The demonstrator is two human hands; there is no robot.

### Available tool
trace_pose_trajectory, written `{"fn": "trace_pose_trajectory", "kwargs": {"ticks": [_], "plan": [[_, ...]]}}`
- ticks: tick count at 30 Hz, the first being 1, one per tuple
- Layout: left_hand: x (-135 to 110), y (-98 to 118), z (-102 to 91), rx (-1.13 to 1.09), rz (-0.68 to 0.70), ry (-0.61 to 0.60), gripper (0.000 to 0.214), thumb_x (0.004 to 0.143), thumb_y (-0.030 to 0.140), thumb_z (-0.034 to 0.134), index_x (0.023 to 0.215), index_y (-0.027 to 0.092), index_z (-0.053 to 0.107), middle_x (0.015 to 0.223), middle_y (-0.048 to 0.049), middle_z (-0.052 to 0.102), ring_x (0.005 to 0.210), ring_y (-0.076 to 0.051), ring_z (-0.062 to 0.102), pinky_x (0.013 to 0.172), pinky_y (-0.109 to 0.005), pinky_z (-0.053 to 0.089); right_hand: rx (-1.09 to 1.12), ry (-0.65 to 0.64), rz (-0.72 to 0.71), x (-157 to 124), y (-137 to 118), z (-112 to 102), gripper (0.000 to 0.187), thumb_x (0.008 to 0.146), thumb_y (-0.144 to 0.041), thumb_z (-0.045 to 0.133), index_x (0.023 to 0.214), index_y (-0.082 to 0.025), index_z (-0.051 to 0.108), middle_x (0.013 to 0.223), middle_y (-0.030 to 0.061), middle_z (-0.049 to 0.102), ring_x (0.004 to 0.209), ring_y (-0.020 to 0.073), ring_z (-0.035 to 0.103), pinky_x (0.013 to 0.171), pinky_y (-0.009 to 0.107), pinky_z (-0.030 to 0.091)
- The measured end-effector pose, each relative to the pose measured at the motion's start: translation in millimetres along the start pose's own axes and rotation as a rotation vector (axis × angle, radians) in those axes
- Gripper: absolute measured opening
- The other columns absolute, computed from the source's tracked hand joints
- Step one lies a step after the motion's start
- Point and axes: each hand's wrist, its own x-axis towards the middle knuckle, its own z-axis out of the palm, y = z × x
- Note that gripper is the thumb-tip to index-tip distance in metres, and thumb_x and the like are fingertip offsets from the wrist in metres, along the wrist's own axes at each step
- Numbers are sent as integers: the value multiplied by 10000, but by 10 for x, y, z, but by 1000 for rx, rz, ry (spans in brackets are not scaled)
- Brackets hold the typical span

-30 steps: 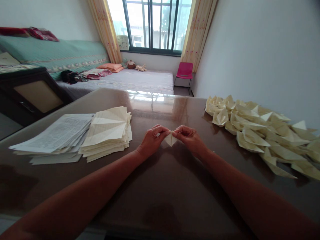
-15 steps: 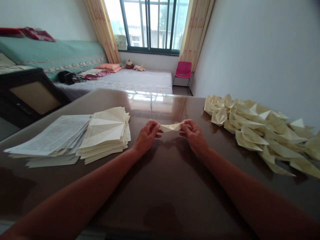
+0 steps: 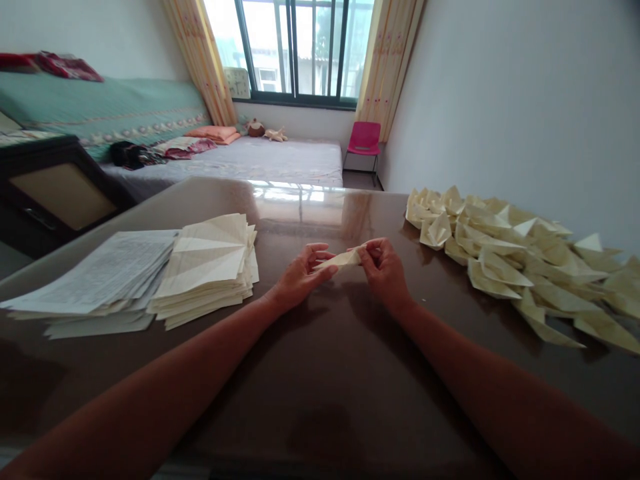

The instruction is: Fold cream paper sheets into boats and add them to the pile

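Observation:
A small folded piece of cream paper point(image 3: 341, 259) is held between my two hands, a little above the brown table point(image 3: 320, 373). My right hand point(image 3: 385, 270) pinches its right end between thumb and fingers. At the other end, my left hand point(image 3: 305, 272) has the thumb along the near side and the fingers behind, loosely around the paper. To the right lies a pile of folded cream paper boats point(image 3: 505, 247). Left of my hands rests a stack of creased cream sheets point(image 3: 205, 267).
Printed white sheets point(image 3: 105, 270) lie beside the cream stack at the table's left. Beyond the table are a bed point(image 3: 295, 160), a pink chair point(image 3: 365, 140) and a window point(image 3: 300, 53). A dark cabinet point(image 3: 60, 193) stands at the left, a white wall point(image 3: 525, 100) at the right.
My left hand has shifted its grip, its fingers opening out from a pinch. The folded paper has tilted, its left end now lower. The view has turned slightly to the right.

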Motion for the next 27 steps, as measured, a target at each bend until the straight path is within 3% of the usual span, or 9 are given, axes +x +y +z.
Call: {"fn": "trace_pose_trajectory", "kwargs": {"ticks": [2, 5, 8, 13, 16, 19, 22, 27], "plan": [[4, -10, 3, 121, 23, -7, 618, 651, 375, 785, 1182, 166, 549, 1104, -97, 661, 985, -212, 640, 830, -316, 541, -70, -36, -38, -45, -42, 19, 254, 857, -466, 550, 898, -249, 425, 917, 85, 714, 837, 217, 676, 759, 361, 532], [-2, 3, 9, 202, -38, -57, 506, 710, 409, 730, 1128, 142, 632, 925, -71, 711, 838, -208, 678, 684, -280, 559, -63, -66, -55, -73, -65, 47, 250, 867, -470, 540, 903, -245, 435, 906, 75, 716, 848, 215, 677, 760, 350, 528], [-11, 34, 16, 119, -105, -58, 415, 760, 442, 676, 1028, 125, 680, 821, -57, 710, 722, -189, 688, 572, -242, 545, 96, -87, -5, -54, -44, 72, 281, 855, -481, 560, 902, -241, 424, 876, 61, 720, 824, 201, 677, 751, 346, 537], [-15, 48, 32, 62, -108, 16, 367, 732, 436, 705, 921, 121, 700, 797, -56, 710, 699, -189, 693, 578, -251, 558, 329, -44, 199, -27, -14, 96, 357, 787, -520, 627, 893, -228, 452, 868, 42, 720, 804, 172, 667, 741, 326, 543], [-22, 48, 39, 102, -95, 21, 346, 740, 433, 693, 897, 126, 704, 762, -48, 709, 688, -182, 686, 588, -254, 562, 368, -158, 303, -37, -20, 84, 428, 712, -525, 697, 974, -222, 546, 899, 31, 710, 790, 160, 650, 676, 284, 535], [-30, 58, 46, 118, -94, 7, 317, 747, 428, 681, 862, 133, 703, 737, -39, 708, 681, -172, 679, 593, -246, 557, 301, -271, 333, -55, -21, 71, 405, 628, -484, 772, 869, -183, 650, 795, 18, 696, 674, 137, 606, 607, 259, 494], [-32, 67, 55, 109, -101, 3, 298, 742, 416, 684, 836, 133, 696, 732, -34, 707, 675, -166, 678, 591, -239, 550, 277, -244, 326, -65, -16, 71, 323, 614, -448, 788, 720, -164, 676, 668, 1, 666, 577, 111, 542, 563, 252, 439], [-28, 41, 54, 129, -106, -28, 273, 678, 319, 747, 865, 130, 687, 720, -20, 710, 659, -140, 664, 642, -234, 549, 306, -192, 320, -46, 8, 77, 272, 584, -382, 817, 650, -160, 675, 576, -17, 627, 527, 88, 486, 533, 240, 384]]}}
